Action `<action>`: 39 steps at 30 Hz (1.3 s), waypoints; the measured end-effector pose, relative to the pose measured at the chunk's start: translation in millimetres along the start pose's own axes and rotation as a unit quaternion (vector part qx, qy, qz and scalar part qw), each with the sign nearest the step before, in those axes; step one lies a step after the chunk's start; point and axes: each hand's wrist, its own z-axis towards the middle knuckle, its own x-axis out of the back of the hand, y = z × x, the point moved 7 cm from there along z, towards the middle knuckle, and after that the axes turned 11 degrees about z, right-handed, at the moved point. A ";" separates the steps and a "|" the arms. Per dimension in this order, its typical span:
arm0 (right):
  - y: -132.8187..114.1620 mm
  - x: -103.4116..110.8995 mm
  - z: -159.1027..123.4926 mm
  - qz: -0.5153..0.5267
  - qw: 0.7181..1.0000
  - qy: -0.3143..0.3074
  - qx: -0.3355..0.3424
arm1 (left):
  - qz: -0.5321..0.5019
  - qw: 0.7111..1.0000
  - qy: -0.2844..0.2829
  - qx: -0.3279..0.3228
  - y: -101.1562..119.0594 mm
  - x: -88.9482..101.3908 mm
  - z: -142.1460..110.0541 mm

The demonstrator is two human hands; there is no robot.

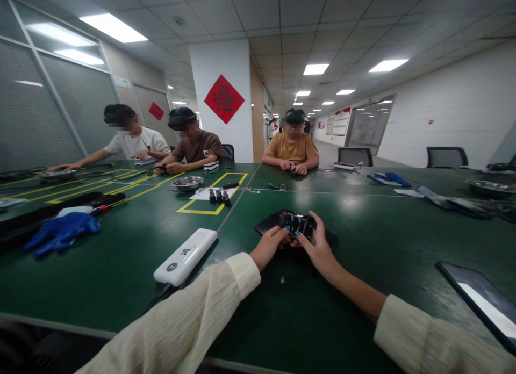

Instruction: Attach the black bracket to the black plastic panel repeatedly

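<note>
Between them, my left hand and my right hand hold a small black part with shiny metal details; its exact kind cannot be made out. My left fingers grip its left end, and my right fingers wrap round its right side. Both thumbs press on the near face, with their blue nails showing. Under the hands lies a flat black pad or case on the green table. A tiny clear or metallic piece rests on the tabletop nearer to me.
Left of my hands lies a white power bank; a phone is at the right. Farther off are black cylindrical parts, a metal bowl, blue gloves and a screwdriver-like tool. Several people sit across the table.
</note>
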 end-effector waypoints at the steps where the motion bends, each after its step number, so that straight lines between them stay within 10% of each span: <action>1: -0.9 -0.6 -0.7 -0.004 1.000 -0.003 0.007 | -0.004 1.000 0.001 0.003 -1.4 0.4 0.3; 11: 0.1 0.9 1.7 -0.009 0.999 0.006 0.045 | -0.074 0.997 -0.009 -0.007 -5.7 -2.9 3.4; 39: -6.8 -1.9 2.7 -0.006 0.999 -0.017 0.044 | 0.149 0.988 0.014 -0.028 -5.3 3.0 3.1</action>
